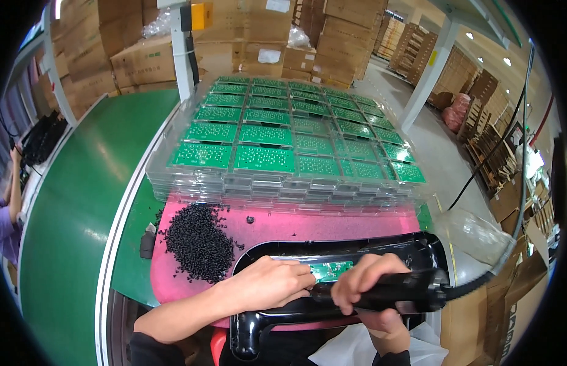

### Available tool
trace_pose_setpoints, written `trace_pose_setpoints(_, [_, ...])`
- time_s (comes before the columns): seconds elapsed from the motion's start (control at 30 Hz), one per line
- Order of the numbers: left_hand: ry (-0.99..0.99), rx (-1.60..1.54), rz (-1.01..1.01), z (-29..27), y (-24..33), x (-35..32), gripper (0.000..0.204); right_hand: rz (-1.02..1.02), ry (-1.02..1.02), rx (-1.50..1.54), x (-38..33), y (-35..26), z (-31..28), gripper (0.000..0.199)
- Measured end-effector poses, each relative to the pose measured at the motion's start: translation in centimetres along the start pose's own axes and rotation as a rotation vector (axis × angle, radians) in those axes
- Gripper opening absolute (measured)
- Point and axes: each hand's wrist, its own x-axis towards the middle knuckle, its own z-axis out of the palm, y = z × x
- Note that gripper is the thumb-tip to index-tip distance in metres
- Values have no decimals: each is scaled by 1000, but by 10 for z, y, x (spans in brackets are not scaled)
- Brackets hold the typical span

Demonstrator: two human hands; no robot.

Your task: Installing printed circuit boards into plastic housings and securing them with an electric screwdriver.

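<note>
The right hand's grip [366,277] is closed around a black hand tool [411,290] that lies nearly level across a glossy black housing [387,246], its cable [478,283] trailing to the right. The left hand [272,282] reaches in from the left, its fingers bunched at the left end of a small green circuit board [332,271] inside the housing; whether they pinch anything cannot be told, and the tool's working tip is hidden among them.

The step in hand appears to be fastening the board in its bay, the left hand seemingly guiding at the tip. The next move, by that reading, calls for the tool to be lined up over the board while the left fingers hold the spot and stay clear of the tip.

The open housing, cradling the board, rests on a pink mat [277,229] atop a green counter [134,274]. To its left and farther off, a loose heap of small black pieces [198,244], likely screws, sits on the mat without a container of its own.

Beyond, clear plastic trays [283,190] rise in a stack, the top one laid out in rows of compartments that carry green boards [265,157]. On the far side, cardboard boxes [143,64] are piled high, with clear plastic wrap [158,24] on top at the left.
</note>
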Motion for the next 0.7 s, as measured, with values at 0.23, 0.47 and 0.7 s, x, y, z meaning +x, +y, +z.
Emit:
trace_pose_setpoints(0.23, [171,-133,78,0,-3,4,13,-435,200,-105,1,-9,1,50])
trace_pose_setpoints(0.47, [82,-209,141,-3,-7,5,18,-487,253,-21,-7,-11,-1,47])
trace_pose_setpoints(0.7, [124,-16,5,-11,5,12,30,-243,287,-301,-9,-34,-22,52])
